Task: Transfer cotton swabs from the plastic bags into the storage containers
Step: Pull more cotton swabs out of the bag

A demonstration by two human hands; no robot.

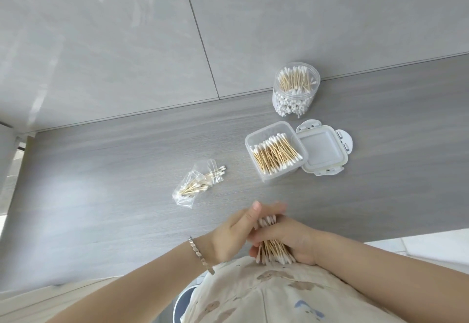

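- Right grip (291, 241): a bare hand, fingers curled round a thick bundle of cotton swabs (272, 249), clasping it at mid-length.
- The bundle has pale wooden sticks and white fluffy tips. It stands roughly upright, low in the view, close against the person's body and over the near edge of the worktop (101, 170).
- Left grip (236, 234): a bare hand set against the upper tips of the same bundle, thumb straight and raised. The far fingers are motion-blurred, so I cannot tell whether it clasps or only steadies.
- A metal link bracelet (200, 254) sits on the left wrist.
- Square container (253, 140): clear plastic with rounded corners, open, part-filled with swabs lying flat and roughly parallel.
- Its lid (322, 147) is translucent with snap flaps. It lies just to the right, touching or overlapping the container's edge.
- Round jar (295, 89): clear, cylindrical, beyond the square container near the wall and packed with upright swabs.
- Plastic bags (196, 183): small, clear and crinkled, lying left of the containers and well apart from them. Some swabs are inside and a few tips poke out of the open end.
- The worktop is grey with a fine streaked grain and a matte finish.
- The wall (101, 43) has large glossy grey tiles with thin dark joints.
- Garment (279, 294): cream cloth with a small bear print.
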